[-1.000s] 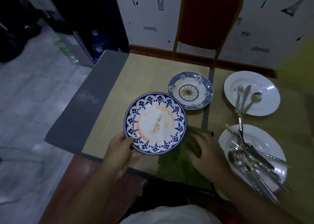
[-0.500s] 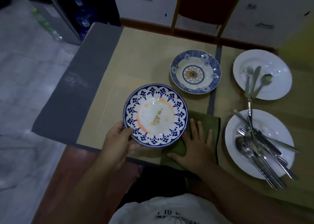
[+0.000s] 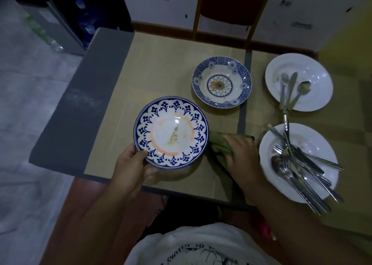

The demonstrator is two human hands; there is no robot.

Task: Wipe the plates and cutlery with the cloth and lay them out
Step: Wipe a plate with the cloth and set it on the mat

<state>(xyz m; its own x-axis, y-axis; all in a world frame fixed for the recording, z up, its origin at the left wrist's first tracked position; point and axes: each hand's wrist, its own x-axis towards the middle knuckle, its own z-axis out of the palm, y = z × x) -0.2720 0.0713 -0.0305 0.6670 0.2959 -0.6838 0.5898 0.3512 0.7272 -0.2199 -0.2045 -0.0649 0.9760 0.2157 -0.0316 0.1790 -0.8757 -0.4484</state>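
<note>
My left hand point(image 3: 131, 167) holds a blue-and-white patterned plate point(image 3: 171, 132) by its near rim, thumb on top, just above the table. The plate carries an orange smear and crumbs. Right of it my right hand point(image 3: 240, 154) grips the bunched green cloth point(image 3: 218, 142) on the table. A second blue patterned plate point(image 3: 221, 81) lies further back. At the right, a near white plate point(image 3: 314, 142) holds a pile of several forks, spoons and knives point(image 3: 298, 166). A far white plate point(image 3: 316, 69) holds a fork, knife and spoon point(image 3: 291, 91).
The table point(image 3: 161, 67) has tan mats and a grey strip along its left side. A red chair point(image 3: 227, 3) stands behind the far edge, against a white wall. Water bottles point(image 3: 86, 25) and a grey box stand on the floor at far left.
My right hand went from lying flat on the green cloth to gathering it into a bunch. The camera tilted further down; the plate stays in my left hand.
</note>
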